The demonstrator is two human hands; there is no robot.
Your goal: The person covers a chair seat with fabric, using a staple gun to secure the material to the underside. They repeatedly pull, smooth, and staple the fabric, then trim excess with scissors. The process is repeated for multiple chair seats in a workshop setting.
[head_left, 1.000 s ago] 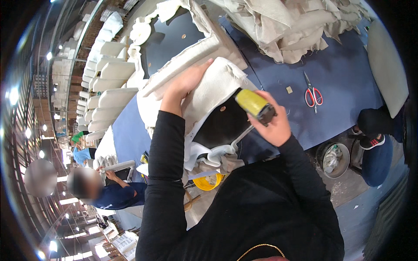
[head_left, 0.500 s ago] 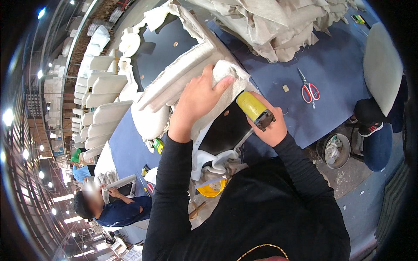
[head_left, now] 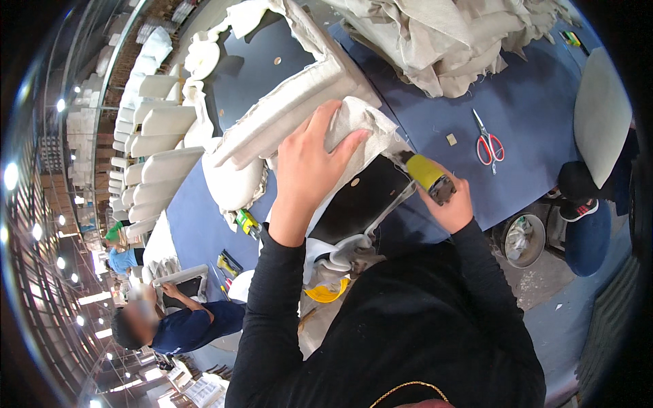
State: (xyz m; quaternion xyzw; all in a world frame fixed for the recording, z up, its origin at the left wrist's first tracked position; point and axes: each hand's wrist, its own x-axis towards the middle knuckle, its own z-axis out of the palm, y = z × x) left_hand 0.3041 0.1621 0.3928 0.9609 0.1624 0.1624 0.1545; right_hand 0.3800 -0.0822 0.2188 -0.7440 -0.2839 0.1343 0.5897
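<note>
My left hand [head_left: 309, 170] is closed over the folded edge of beige fabric [head_left: 354, 117], its thumb pressing on the cloth at a corner of the padded piece. The fabric wraps round a dark base panel [head_left: 340, 211] with a small round hole in it. My right hand [head_left: 457, 207] grips a yellow and black staple gun [head_left: 426, 173]. Its nose points up and left, beside the fabric corner; I cannot tell whether it touches. Most of the gun's handle is hidden by its body and my fingers.
Red-handled scissors [head_left: 488, 143] and a small tan block [head_left: 451, 139] lie on the blue tabletop [head_left: 524, 88]. Beige fabric [head_left: 449, 41] is heaped at the back. Another padded piece with a dark panel [head_left: 262, 75] lies far left. Cushions [head_left: 163, 129] stand beyond. A co-worker [head_left: 183, 326] sits lower left.
My right hand and the staple gun have moved right, away from the dark panel's edge. The left hand keeps its hold on the fabric, having shifted slightly right.
</note>
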